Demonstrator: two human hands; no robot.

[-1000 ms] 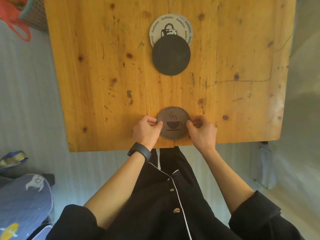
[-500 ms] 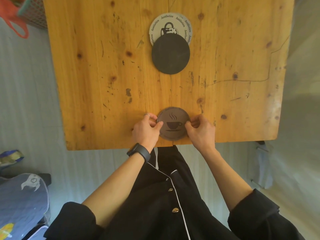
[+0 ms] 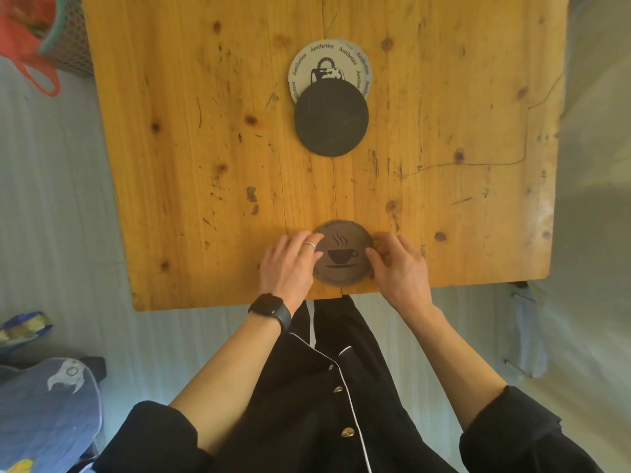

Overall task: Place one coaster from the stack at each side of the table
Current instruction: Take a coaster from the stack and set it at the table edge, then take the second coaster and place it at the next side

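Note:
A brown round coaster [image 3: 341, 257] printed with a steaming cup lies near the front edge of the wooden table [image 3: 187, 165]. A sliver of a second coaster with lettering peeks out under its far rim. My left hand [image 3: 290, 264] has its fingers laid over the coaster's left rim, and my right hand [image 3: 399, 268] grips the right rim with thumb and fingers. Farther back in the middle, a plain black coaster [image 3: 331, 117] overlaps a white printed coaster [image 3: 324, 63].
A mesh basket [image 3: 68, 49] with a red bag [image 3: 24, 35] stands on the floor off the table's far left corner. A grey-blue bag [image 3: 47, 404] lies on the floor at the lower left. A pale object [image 3: 529, 329] sits on the floor to the right.
Both hands have uncurled from tight pinches to flatter fingers on the brown coaster's rims. The coaster has stayed near the front edge. The other two coasters have not moved.

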